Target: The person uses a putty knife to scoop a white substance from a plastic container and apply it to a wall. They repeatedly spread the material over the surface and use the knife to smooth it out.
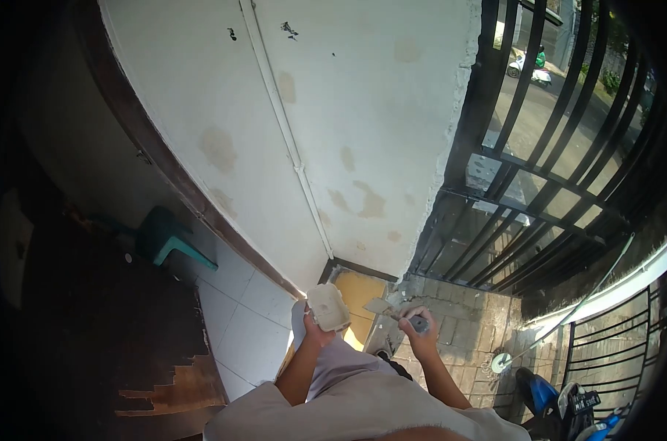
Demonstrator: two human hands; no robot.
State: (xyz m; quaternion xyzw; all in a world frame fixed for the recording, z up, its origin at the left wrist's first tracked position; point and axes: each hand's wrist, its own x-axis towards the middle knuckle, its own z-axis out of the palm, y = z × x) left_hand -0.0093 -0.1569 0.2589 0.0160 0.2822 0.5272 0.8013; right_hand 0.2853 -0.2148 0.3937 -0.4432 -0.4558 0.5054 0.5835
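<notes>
My left hand (318,334) is wrapped round the side of a shallow beige rectangular container (327,307). What is inside the container is pale and hard to make out. In my right hand (421,339) is a putty knife (378,305), its flat blade pointing left toward the container and the dark end of its handle showing above my fingers. Blade and container are apart. In front of me stands a white wall (377,110) with several beige patches and a thin vertical conduit (296,165).
A black metal gate (539,176) stands at the right, with a street and a scooter (530,70) beyond. A mop (501,362) and a parked blue motorbike (543,393) are at lower right. At left are a green plastic chair (173,246) and a dark door (91,316) with a broken surface.
</notes>
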